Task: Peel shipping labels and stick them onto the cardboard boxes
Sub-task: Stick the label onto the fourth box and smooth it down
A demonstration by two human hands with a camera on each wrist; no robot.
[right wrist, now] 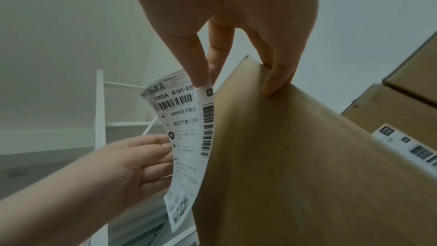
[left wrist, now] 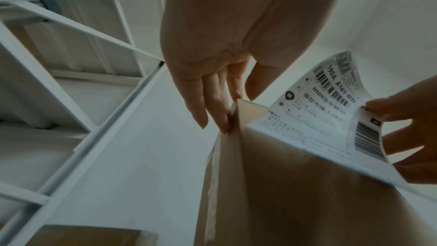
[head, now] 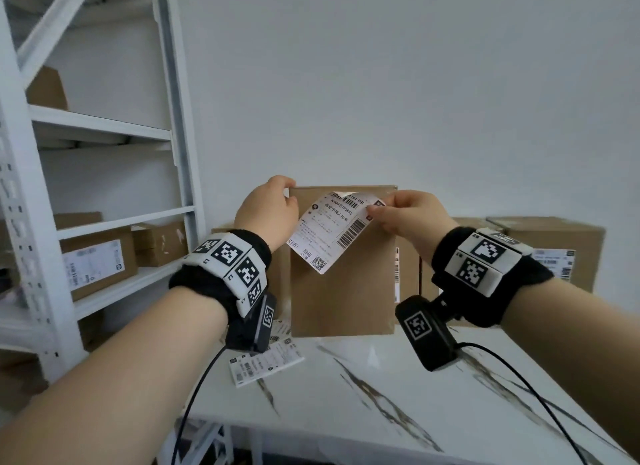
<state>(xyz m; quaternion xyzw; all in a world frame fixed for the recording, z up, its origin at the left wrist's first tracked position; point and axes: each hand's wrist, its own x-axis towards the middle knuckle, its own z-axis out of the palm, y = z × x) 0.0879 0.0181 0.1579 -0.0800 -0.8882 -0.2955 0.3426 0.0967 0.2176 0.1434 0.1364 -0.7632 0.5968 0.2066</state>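
A tall brown cardboard box (head: 343,298) stands upright on the marble table (head: 381,412). My left hand (head: 288,189) pinches its top left corner, thumb on the front and fingers (left wrist: 222,115) along the side. My right hand (head: 375,208) pinches the upper right corner of a white shipping label (head: 329,232) between thumb and forefinger (right wrist: 201,74). Its other fingers (right wrist: 276,79) rest on the box's top edge. The label (right wrist: 187,137) hangs tilted in front of the box face (right wrist: 295,166), its top edge curled; I cannot tell whether it touches the cardboard.
Loose label sheets (head: 266,360) lie on the table by the box's left foot. More boxes (head: 554,250) carrying labels stand behind at the right. A white metal shelf (head: 114,218) with several boxes fills the left. Wrist-camera cables (head: 519,378) trail over the table.
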